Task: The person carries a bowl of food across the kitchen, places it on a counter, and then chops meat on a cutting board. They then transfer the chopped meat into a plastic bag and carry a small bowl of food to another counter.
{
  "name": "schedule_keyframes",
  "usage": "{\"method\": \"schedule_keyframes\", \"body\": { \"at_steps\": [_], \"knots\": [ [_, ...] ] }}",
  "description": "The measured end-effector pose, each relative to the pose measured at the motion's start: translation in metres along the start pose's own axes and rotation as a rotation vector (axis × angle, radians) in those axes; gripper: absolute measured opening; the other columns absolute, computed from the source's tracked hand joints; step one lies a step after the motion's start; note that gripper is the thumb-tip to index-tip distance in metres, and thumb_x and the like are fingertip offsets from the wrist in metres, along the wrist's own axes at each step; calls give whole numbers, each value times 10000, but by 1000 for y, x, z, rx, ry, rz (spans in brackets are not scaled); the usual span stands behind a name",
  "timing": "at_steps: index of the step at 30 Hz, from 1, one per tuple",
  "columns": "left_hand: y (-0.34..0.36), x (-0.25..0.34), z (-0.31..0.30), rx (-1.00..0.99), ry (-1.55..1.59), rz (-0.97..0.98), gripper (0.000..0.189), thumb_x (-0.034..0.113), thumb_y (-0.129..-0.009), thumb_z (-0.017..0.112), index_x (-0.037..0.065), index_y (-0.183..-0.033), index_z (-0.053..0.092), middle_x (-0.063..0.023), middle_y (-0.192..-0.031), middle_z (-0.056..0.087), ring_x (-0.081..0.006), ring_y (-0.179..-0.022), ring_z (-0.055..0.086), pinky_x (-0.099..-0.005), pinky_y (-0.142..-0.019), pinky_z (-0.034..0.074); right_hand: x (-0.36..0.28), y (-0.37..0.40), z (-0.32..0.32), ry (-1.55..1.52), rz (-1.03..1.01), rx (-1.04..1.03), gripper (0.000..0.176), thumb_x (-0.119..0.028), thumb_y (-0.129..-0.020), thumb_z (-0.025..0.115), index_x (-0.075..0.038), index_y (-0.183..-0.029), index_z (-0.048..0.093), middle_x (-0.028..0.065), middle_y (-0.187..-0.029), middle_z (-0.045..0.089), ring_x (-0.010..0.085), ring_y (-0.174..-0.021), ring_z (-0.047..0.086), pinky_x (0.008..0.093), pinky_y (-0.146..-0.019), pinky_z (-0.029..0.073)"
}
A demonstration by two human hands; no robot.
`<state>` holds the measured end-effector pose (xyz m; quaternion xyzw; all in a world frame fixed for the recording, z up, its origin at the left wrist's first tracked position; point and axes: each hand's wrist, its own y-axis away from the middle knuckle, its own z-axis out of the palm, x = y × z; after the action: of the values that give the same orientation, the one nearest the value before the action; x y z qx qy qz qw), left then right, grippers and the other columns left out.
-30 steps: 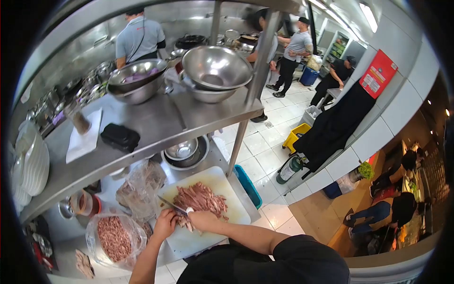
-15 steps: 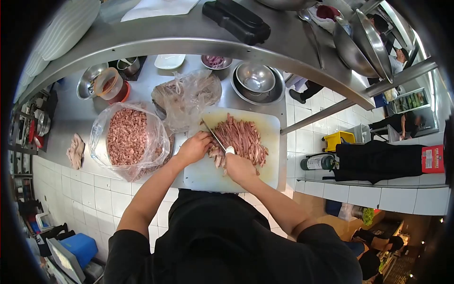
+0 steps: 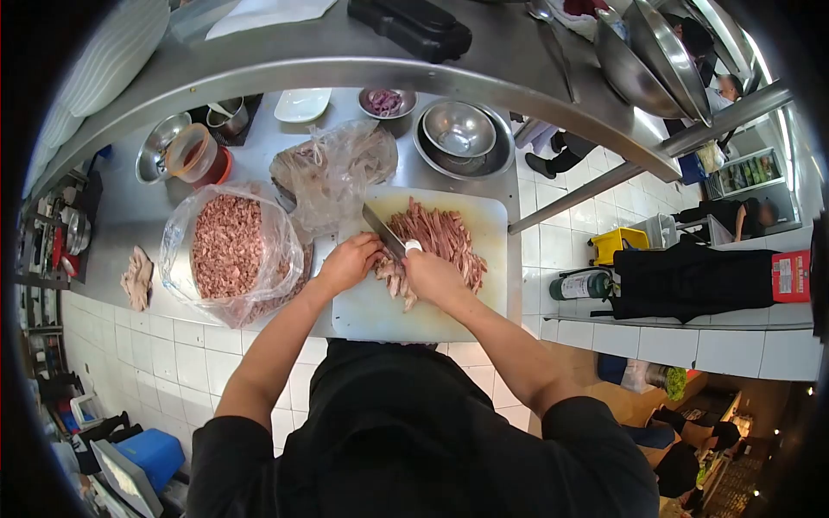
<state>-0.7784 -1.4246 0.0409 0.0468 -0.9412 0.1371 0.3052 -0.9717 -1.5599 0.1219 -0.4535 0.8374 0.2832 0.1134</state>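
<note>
My right hand (image 3: 434, 276) is closed around the white handle of a knife (image 3: 382, 229), whose blade points up and left with its broad side showing. Beside the blade, my left hand (image 3: 350, 262) has its fingers curled and pressed on strips of meat at the left edge of the pile; the fingertips are partly hidden. The sliced raw meat (image 3: 440, 237) lies heaped on a white cutting board (image 3: 363, 318), with some shorter pieces (image 3: 395, 283) below the blade. Left of the board, a clear plastic bag (image 3: 175, 246) stands open, full of small chopped meat (image 3: 226, 242).
Behind the board sit another plastic bag (image 3: 341, 168), nested metal bowls (image 3: 459, 129), a bowl of sliced onion (image 3: 384, 104) and a white dish (image 3: 302, 105). A metal shelf (image 3: 285, 73) overhangs the table. A crumpled cloth (image 3: 136, 278) lies at the left edge. Other people are farther off.
The knife blade has turned from nearly edge-on to showing its broad side. Some short pieces now lie lower, apart from the main pile. The whole view has shifted slightly.
</note>
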Motion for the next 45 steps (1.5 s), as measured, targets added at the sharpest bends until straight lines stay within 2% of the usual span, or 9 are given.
{"method": "schedule_keyframes", "body": {
  "at_steps": [10,12,16,20,24,26,32,35,45],
  "knots": [
    [-10,1,-13,-17,-2,12,196,142,-972,704,19,-1113,765,-153,-1262,721,-365,-1150,687,-459,-972,581,14,-4,21,-77,-42,73,287,-214,-1083,530,63,-1076,601,325,-950,738,519,-910,732,625,-805,564],
    [-22,-8,-36,-192,-48,-207,219,153,-968,699,27,-1137,757,-172,-1219,738,-391,-1117,700,-478,-944,580,22,1,12,-96,-84,97,347,-271,-1115,515,70,-1106,581,335,-901,728,541,-866,719,640,-777,552],
    [-64,-33,-70,560,-387,-353,173,115,-954,683,26,-1081,759,-212,-1060,760,-444,-1064,705,-516,-917,567,31,18,11,-120,11,123,344,-259,-1110,519,79,-1086,577,326,-839,720,535,-813,716,633,-750,550],
    [-59,-45,-75,526,-178,-363,159,108,-946,696,20,-1061,761,-200,-1102,751,-446,-1063,696,-521,-915,564,24,23,10,-62,-4,139,320,-240,-1102,527,75,-1082,578,316,-819,719,525,-791,717,621,-729,553],
    [-10,7,-37,-39,128,4,199,106,-945,718,18,-1118,766,-141,-1213,734,-382,-1122,678,-477,-973,563,17,35,7,-32,14,112,319,-242,-1101,523,67,-1071,592,308,-822,723,518,-788,720,617,-735,558],
    [12,23,-16,-32,84,-1,206,105,-950,716,22,-1131,768,-131,-1223,731,-359,-1144,672,-458,-989,564,0,49,-9,56,47,-4,229,-123,-1017,520,55,-1121,620,279,-964,765,478,-915,766,601,-811,593],
    [21,23,4,63,-24,-9,249,117,-955,714,30,-1183,762,-103,-1260,720,-311,-1179,662,-418,-1012,569,-26,59,-12,111,29,-61,207,-111,-1001,533,47,-1092,630,289,-986,762,467,-944,767,585,-831,595],
    [19,14,3,46,-30,10,251,128,-957,718,28,-1183,759,-100,-1264,720,-307,-1181,664,-415,-1011,570,5,27,35,132,-64,-47,207,-120,-1008,534,45,-1085,631,288,-983,761,464,-935,767,582,-821,596],
    [17,8,1,-13,-35,66,211,147,-971,710,43,-1144,767,-99,-1259,729,-304,-1185,672,-416,-995,578,-4,21,10,69,-24,-47,223,-131,-1017,524,47,-1096,631,300,-1005,756,476,-989,752,596,-862,580]
  ]
}}
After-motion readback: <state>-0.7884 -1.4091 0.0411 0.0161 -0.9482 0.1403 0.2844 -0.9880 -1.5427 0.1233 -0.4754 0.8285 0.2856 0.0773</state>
